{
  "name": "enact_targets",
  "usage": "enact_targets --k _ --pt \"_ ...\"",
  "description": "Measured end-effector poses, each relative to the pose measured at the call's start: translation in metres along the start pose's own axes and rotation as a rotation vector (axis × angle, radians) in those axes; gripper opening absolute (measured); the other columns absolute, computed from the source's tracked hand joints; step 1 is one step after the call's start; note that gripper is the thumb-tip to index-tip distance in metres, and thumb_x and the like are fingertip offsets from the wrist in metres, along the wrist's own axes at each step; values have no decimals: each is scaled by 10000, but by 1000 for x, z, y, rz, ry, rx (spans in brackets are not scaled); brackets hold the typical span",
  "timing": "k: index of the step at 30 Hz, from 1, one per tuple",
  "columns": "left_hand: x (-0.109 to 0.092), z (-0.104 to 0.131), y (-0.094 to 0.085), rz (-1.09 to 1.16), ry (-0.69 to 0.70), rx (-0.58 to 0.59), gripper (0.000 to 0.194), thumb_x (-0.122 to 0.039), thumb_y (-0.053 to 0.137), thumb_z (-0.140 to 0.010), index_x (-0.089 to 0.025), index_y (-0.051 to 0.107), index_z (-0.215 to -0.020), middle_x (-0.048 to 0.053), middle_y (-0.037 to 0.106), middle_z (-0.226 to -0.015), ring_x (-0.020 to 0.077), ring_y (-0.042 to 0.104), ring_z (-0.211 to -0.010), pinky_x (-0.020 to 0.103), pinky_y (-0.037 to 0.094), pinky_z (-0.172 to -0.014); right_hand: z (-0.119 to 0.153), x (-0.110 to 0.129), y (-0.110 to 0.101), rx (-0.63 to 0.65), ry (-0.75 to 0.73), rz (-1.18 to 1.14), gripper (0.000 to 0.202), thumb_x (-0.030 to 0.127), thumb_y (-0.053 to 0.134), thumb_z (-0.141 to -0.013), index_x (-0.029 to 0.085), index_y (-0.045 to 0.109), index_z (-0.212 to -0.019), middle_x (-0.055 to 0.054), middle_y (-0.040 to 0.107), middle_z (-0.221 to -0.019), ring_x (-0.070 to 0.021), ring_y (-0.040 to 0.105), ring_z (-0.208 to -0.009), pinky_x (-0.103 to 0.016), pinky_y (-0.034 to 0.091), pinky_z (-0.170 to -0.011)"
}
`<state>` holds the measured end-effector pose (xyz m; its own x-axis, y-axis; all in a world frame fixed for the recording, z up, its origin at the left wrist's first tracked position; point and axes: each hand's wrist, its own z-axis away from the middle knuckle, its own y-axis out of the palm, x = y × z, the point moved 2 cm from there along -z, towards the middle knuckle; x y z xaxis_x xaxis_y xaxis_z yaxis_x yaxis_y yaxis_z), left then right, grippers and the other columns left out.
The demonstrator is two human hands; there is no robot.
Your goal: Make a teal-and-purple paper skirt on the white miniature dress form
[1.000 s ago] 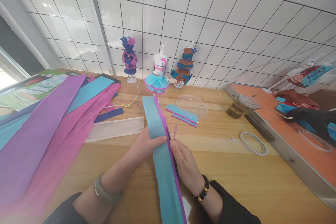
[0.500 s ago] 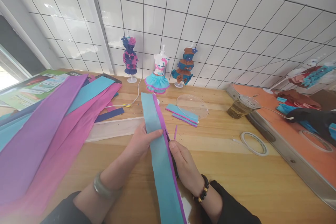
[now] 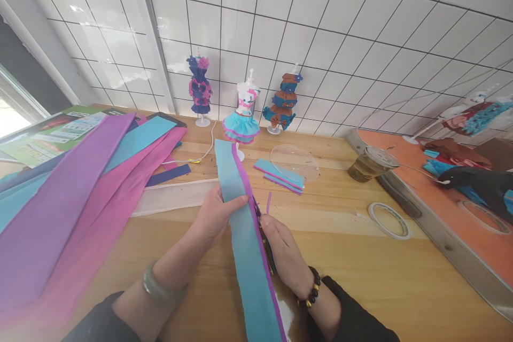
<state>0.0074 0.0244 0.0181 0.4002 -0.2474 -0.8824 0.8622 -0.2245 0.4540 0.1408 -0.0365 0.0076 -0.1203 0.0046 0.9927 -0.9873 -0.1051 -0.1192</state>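
Note:
A long light-blue strip (image 3: 249,256), crepe paper or thin cloth, runs up the middle with a purple band along its right edge. My left hand (image 3: 218,211) pinches it near the upper end, thumb on top and fingers underneath. My right hand (image 3: 282,248) is closed around dark-handled scissors (image 3: 267,252), whose blades meet the purple edge beside my left thumb. The strip and my fingers partly hide the scissors. A thin purple scrap (image 3: 269,202) lies on the table just beyond my right hand. Shorter blue strips (image 3: 280,173) with purple edges lie farther back.
Purple, blue and pink sheets (image 3: 76,208) spread over the left side. Small dressed mannequins (image 3: 241,112) stand along the tiled wall. A clear plastic disc (image 3: 294,162), a lidded cup (image 3: 366,164) and a tape roll (image 3: 389,220) sit to the right, beside an orange-topped case (image 3: 452,197).
The scissors show more from behind the strip, their handles and blades now visibly apart. Both hands stay in nearly the same place on the strip.

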Motion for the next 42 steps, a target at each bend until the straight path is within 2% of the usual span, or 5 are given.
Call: enact_targets --k 6,15,20,30,42 --pt "0 1 1 -71 -6 12 327 -228 727 -673 -169 568 -953 25 644 -802 185 615 -739 353 509 -723 0 1 0 -23 -11 15 346 418 341 -918 209 323 -644 37 318 -639 -119 300 -596 -253 301 -563" --pt "5 2 2 -179 -29 -1 342 -263 718 -672 -175 567 -966 45 659 -834 218 628 -780 353 508 -709 -1 -1 -1 -34 -2 45 355 447 325 -917 210 324 -653 39 310 -641 -120 294 -595 -251 295 -557" --pt "6 3 2 -144 -38 20 281 -256 720 -671 -179 578 -901 35 663 -822 195 620 -742 312 503 -661 -2 1 -1 -46 2 46 354 457 325 -915 211 332 -661 35 318 -649 -123 300 -601 -254 305 -569" --pt "8 4 4 -110 -60 59 311 -264 704 -697 -172 582 -968 67 670 -896 242 627 -841 355 501 -717 0 1 0 -44 -13 18 343 434 325 -924 196 409 -692 20 376 -665 -127 332 -615 -258 331 -583" --pt "6 4 5 -67 -78 52 286 -240 718 -673 -174 600 -925 52 673 -863 220 626 -793 338 496 -702 -1 0 0 -42 -16 37 351 449 327 -919 209 354 -665 32 330 -646 -127 312 -602 -255 312 -567"
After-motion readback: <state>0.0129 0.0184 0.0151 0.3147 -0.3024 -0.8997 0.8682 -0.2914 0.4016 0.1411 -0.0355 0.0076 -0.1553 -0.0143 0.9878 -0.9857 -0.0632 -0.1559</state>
